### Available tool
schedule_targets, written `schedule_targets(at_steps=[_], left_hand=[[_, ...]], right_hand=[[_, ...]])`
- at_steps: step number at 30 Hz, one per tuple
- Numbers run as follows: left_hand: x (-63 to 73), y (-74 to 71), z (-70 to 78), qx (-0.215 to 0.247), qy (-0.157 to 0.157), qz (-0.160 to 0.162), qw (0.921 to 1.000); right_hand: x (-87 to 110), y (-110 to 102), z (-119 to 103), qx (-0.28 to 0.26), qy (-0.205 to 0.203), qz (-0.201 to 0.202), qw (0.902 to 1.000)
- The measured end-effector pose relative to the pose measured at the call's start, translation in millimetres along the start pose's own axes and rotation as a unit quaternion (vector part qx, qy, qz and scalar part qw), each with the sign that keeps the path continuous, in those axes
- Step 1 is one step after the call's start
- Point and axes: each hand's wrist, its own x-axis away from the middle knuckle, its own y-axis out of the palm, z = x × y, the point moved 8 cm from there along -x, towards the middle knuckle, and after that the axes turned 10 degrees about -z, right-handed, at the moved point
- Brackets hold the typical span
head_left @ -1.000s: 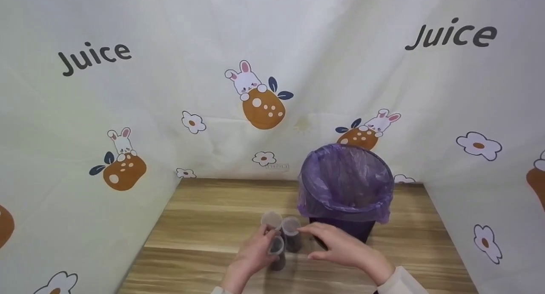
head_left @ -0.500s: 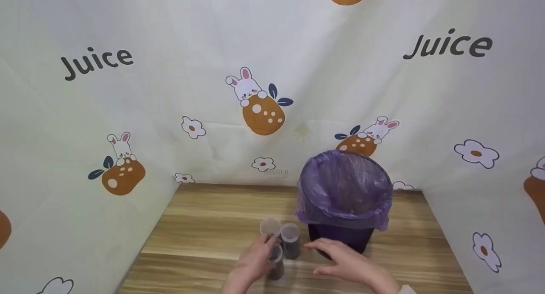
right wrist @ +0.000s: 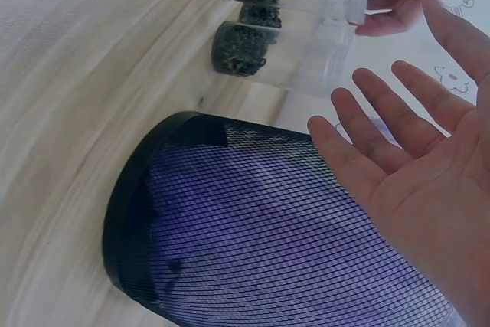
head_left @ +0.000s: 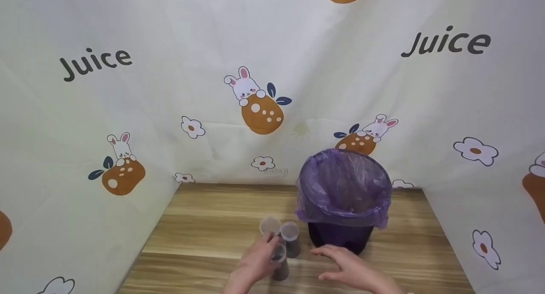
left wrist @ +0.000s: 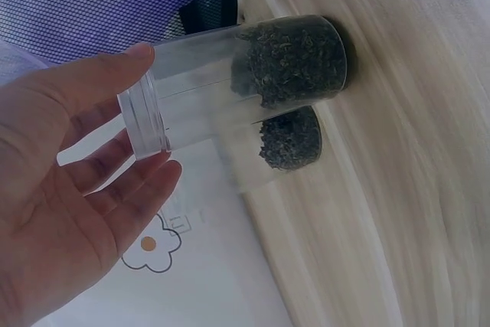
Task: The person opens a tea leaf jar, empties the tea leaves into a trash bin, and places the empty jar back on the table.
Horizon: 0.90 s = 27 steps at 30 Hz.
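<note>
My left hand holds the lidded top of a clear jar, thumb on one side and fingers on the other. Dark dried leaves fill its lower part. In the head view this front jar leans slightly, its base to the right. Close behind stand two similar jars, one at the back left and one to the right; both show milky lids. Apart from the jars, my right hand hovers with fingers spread and holds nothing. In the right wrist view its palm is bare beside the bin.
A dark mesh bin with a purple liner bag hanging over its rim stands right of the jars. The wooden tabletop runs back to a white printed cloth that surrounds it on three sides.
My right hand has drawn away from the jars, rightward and toward the body. The front jar has shifted slightly right in my left hand, which keeps its hold.
</note>
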Motion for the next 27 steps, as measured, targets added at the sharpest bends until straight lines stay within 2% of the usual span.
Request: schedule_targets(at_steps=[3,7,16,21,27], left_hand=[[0.2,-3.8,4.2,0.002,0.002,-0.004,1.0000],[1.5,-10.3,12.1,0.013,0.009,-0.006,0.9999],[1.8,-28.6,34.6,0.010,0.054,0.007,0.9985],[2.5,-37.1,43.9,0.020,0.062,0.006,0.9978],[5.7,-47.5,53.1,0.045,0.069,0.012,0.9965]], right_hand=[[3.3,1.1,-0.2,0.017,-0.017,0.017,0.9996],[7.3,3.3,2.5,0.013,-0.015,0.022,0.9996],[12.0,3.5,2.4,-0.007,-0.023,0.024,0.9994],[11.8,3.5,4.7,-0.030,-0.018,0.019,0.9992],[13.4,2.0,6.0,-0.022,-0.018,0.033,0.9990]])
